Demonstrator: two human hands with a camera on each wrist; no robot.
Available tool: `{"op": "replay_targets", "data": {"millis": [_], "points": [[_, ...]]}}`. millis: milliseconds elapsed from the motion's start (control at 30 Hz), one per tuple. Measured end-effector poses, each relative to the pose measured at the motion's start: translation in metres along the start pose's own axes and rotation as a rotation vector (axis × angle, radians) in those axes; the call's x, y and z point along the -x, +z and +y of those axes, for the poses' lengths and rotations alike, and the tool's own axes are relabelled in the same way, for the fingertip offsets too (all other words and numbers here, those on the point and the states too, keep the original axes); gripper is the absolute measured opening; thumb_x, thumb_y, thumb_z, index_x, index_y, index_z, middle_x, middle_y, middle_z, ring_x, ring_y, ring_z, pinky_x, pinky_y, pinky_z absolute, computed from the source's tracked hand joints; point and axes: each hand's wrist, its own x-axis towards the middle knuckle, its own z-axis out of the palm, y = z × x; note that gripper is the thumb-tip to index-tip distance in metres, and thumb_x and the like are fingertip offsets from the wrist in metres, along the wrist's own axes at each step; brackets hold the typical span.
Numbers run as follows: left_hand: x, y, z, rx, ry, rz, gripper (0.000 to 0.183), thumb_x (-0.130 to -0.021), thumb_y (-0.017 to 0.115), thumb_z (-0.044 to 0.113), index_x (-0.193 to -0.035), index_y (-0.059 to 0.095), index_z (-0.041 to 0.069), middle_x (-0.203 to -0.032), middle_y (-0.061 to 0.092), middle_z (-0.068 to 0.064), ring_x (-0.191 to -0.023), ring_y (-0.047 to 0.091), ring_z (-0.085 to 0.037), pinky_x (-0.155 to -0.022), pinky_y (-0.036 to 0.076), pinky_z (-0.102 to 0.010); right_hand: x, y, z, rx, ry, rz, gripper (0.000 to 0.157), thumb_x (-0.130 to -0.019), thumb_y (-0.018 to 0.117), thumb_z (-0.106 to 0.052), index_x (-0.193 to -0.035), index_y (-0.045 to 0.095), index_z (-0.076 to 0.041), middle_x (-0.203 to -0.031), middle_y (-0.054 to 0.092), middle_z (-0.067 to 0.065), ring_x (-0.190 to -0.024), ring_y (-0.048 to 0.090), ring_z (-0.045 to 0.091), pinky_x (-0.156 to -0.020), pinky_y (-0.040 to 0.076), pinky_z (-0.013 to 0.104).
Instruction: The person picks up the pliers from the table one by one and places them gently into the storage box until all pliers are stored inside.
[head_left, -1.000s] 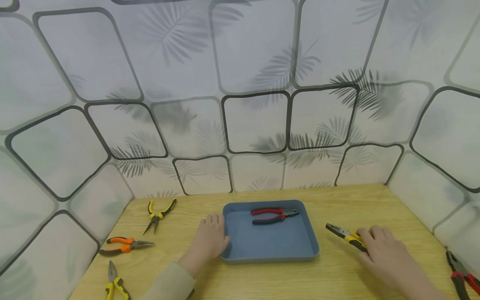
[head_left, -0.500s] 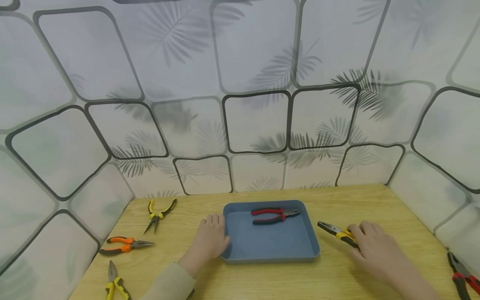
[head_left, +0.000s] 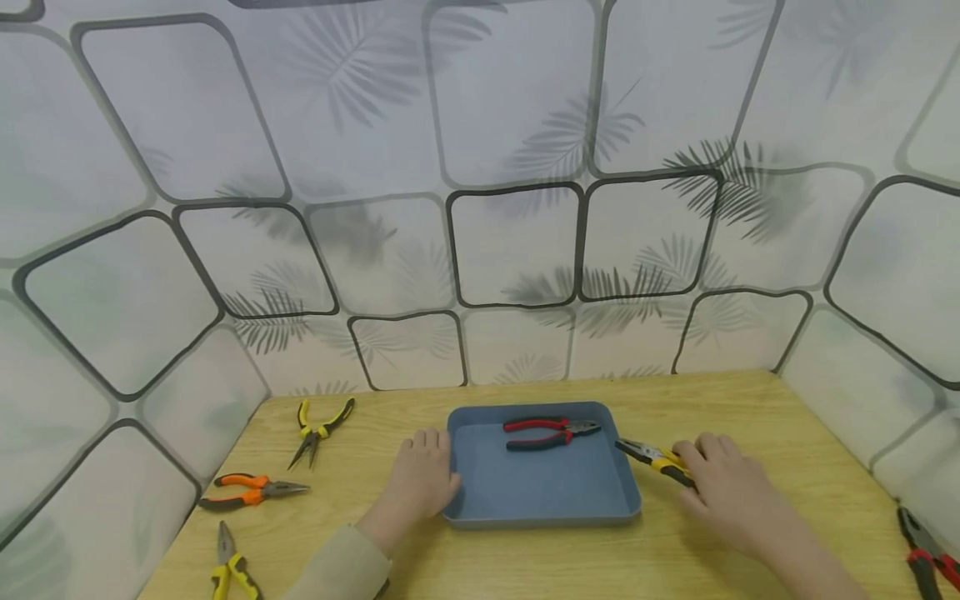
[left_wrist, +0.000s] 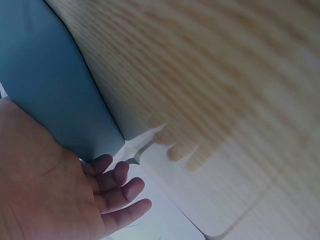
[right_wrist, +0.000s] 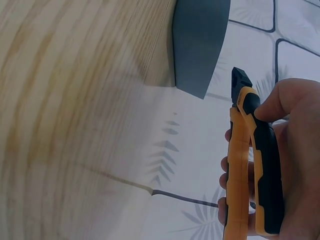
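My left hand point(head_left: 423, 473) lies at the left wall of the blue tray point(head_left: 540, 500), its thumb overlapping the rim. In the left wrist view its fingers are loosely bent beside the tray wall point(left_wrist: 60, 75). A pair of yellow-and-black pliers point(head_left: 657, 461) is held by my right hand point(head_left: 727, 496), thumb on one handle and fingers behind the other, as the right wrist view shows. Their metal tip points left and overlaps the tray's right rim in the head view. Inside the tray, near its back, lie red-and-black pliers point(head_left: 551, 432).
Several other pliers lie on the wooden table point(head_left: 375, 408): yellow-and-black ones point(head_left: 315, 432) at the back left, orange-and-black ones point(head_left: 253, 492) below, yellow ones point(head_left: 228, 562) near the front. Red-and-black pliers point(head_left: 926, 550) lie at the far right. A patterned wall covering point(head_left: 517, 250) surrounds the table.
My right hand has moved left with the yellow-and-black pliers, bringing their tip from beside the tray to its right rim. The left hand and the tray have stayed in place.
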Motion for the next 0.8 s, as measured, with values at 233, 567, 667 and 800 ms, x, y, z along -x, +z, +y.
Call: {"op": "replay_targets", "data": {"millis": [233, 567, 667, 800], "points": [[0.0, -0.001, 0.0, 0.008, 0.0, -0.001, 0.053, -0.097, 0.063, 0.039, -0.128, 0.058, -0.004, -0.117, 0.065, -0.02, -0.109, 0.062, -0.033, -0.095, 0.055, -0.048, -0.005, 0.001, -0.005, -0.012, -0.007, -0.008, 0.036, -0.092, 0.071, -0.023, -0.125, 0.062, -0.011, -0.1, 0.054, 0.004, -0.088, 0.047, 0.02, -0.06, 0.038, 0.035], [0.001, -0.002, 0.001, 0.013, 0.003, 0.006, 0.051, -0.097, 0.064, 0.038, -0.126, 0.058, -0.004, -0.115, 0.065, -0.019, -0.107, 0.062, -0.032, -0.095, 0.055, -0.048, -0.011, 0.004, -0.015, -0.036, -0.003, 0.013, 0.035, -0.09, 0.07, -0.021, -0.123, 0.063, -0.011, -0.099, 0.053, 0.003, -0.089, 0.047, 0.02, -0.06, 0.036, 0.033], [0.001, 0.001, 0.0, 0.021, 0.002, 0.015, 0.052, -0.096, 0.065, 0.038, -0.126, 0.058, -0.004, -0.115, 0.065, -0.019, -0.107, 0.062, -0.033, -0.095, 0.055, -0.048, -0.014, 0.004, -0.019, -0.038, -0.006, 0.028, 0.035, -0.089, 0.07, -0.02, -0.123, 0.063, -0.011, -0.099, 0.054, 0.003, -0.088, 0.047, 0.02, -0.06, 0.037, 0.033], [0.0, 0.001, 0.0, 0.019, 0.003, 0.023, 0.05, -0.096, 0.065, 0.037, -0.124, 0.058, -0.004, -0.112, 0.064, -0.018, -0.104, 0.062, -0.031, -0.093, 0.055, -0.047, -0.017, 0.004, -0.023, -0.052, -0.012, 0.036, 0.035, -0.088, 0.07, -0.019, -0.122, 0.063, -0.012, -0.099, 0.053, 0.003, -0.088, 0.046, 0.019, -0.061, 0.037, 0.034]]}}
